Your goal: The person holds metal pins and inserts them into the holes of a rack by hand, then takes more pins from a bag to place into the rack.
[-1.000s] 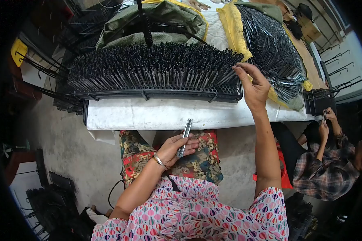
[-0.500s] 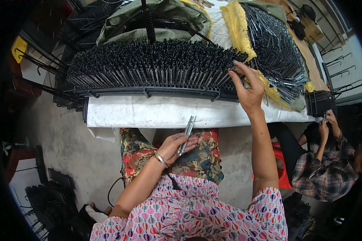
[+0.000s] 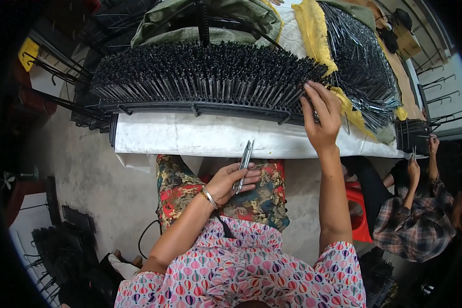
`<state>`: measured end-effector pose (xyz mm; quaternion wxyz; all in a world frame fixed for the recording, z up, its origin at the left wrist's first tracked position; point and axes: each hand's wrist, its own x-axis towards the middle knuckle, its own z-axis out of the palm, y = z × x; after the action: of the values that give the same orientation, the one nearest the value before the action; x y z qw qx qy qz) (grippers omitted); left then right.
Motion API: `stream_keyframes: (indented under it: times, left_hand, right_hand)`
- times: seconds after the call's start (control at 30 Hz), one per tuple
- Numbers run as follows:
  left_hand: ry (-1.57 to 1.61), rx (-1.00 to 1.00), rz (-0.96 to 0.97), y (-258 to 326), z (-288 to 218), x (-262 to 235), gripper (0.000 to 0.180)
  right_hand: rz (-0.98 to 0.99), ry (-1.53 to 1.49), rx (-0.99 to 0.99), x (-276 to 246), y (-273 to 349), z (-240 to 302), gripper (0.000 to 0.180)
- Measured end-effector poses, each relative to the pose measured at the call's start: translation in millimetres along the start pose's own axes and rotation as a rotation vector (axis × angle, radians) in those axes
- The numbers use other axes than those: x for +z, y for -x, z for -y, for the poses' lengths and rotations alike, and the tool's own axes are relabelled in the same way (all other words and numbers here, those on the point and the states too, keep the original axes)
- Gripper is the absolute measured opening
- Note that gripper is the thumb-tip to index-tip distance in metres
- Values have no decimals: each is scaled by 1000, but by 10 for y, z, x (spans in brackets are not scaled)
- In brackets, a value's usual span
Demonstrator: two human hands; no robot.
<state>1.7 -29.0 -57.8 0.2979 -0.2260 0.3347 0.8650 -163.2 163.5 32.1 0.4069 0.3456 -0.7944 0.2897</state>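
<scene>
My left hand (image 3: 225, 186), a bracelet at its wrist, is closed around a few slim, shiny metal strips (image 3: 247, 154) above my lap. They point up and away, past the fingers. At the right end of a long black rack (image 3: 164, 108), my right hand (image 3: 325, 120) has its thumb and fingertips curled in a pinch among the rods. What it pinches, if anything, is hidden. Dense rows of dark thin metal rods (image 3: 205, 77) stand upright in the rack's holes. The rack rests on a white-covered table (image 3: 174, 134).
Behind the rack's right end lies a yellow-edged sack (image 3: 317, 38) spilling loose metal strips (image 3: 362, 61). A green sack (image 3: 164, 25) sits behind the rack. At right, a co-worker in a plaid shirt (image 3: 416, 223) handles thin pieces beside a red stool (image 3: 358, 210). Hooked rods (image 3: 56, 77) jut out at left.
My right hand has moved slightly right in the picture, staying at the rack's end. The view has shifted a little. At right, the co-worker's hands have drawn apart.
</scene>
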Motion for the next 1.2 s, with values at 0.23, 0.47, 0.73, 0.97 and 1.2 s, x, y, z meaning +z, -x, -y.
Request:
stream_keyframes:
  times: [0.23, 0.47, 0.73, 0.97, 1.2]
  left_hand:
    - [53, 40, 44, -24, -25, -19, 29]
    - [110, 27, 90, -12, 12, -79, 29]
    - [144, 46, 137, -20, 45, -53, 29]
    - [91, 138, 39, -19, 41, 109, 30]
    - [108, 213, 80, 44, 42, 204, 31]
  right_hand:
    - [620, -471, -265, -135, 681, 834, 31]
    - [567, -386, -317, -35, 1029, 936, 22]
    - [483, -377, -387, -20, 1103, 931, 26]
    - [390, -365, -371, -27, 1128, 918, 28]
    - [325, -308, -360, -66, 1132, 934, 28]
